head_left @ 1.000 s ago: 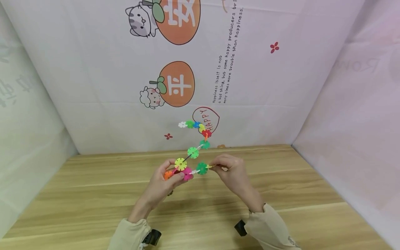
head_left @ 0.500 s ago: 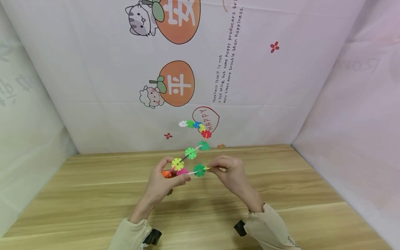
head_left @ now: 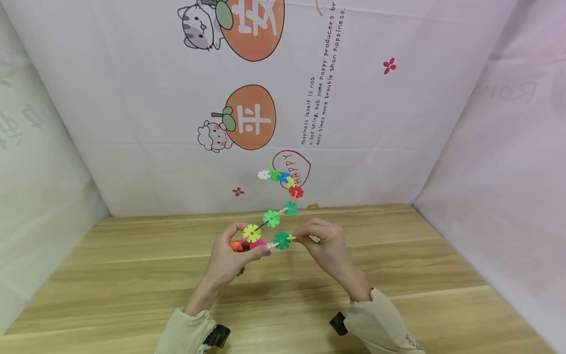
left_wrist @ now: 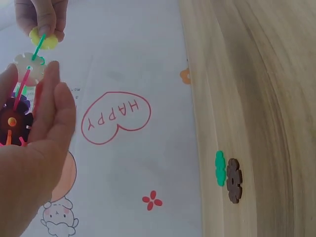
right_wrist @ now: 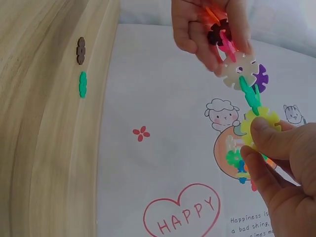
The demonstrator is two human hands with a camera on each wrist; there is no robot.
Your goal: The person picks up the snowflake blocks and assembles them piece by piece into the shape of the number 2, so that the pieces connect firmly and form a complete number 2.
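Slotted plastic discs joined edge to edge form a colourful chain, seen in the head view with its free end curling up past a red disc (head_left: 296, 191) to a white disc (head_left: 264, 174). My left hand (head_left: 226, 259) holds the chain's lower bend, its thumb partly covering a pink disc (head_left: 256, 244). Between the thumb and fingers of my right hand (head_left: 326, 245) is a yellow disc (right_wrist: 261, 118), pinched at the chain's other end. A green disc (head_left: 281, 240) links it to the white disc (right_wrist: 231, 76) beside my left fingers.
Two loose discs, one green (left_wrist: 220, 169) and one brown (left_wrist: 234, 187), lie on the wooden table (head_left: 146, 285). In the head view my left wrist mostly hides them. White printed cloth (head_left: 353, 172) stands behind the table and along both sides.
My left hand and the lower chain have shifted slightly left, and the left thumb covers more of the pink disc. The chain's free end has swung slightly right. Both hands keep their hold.
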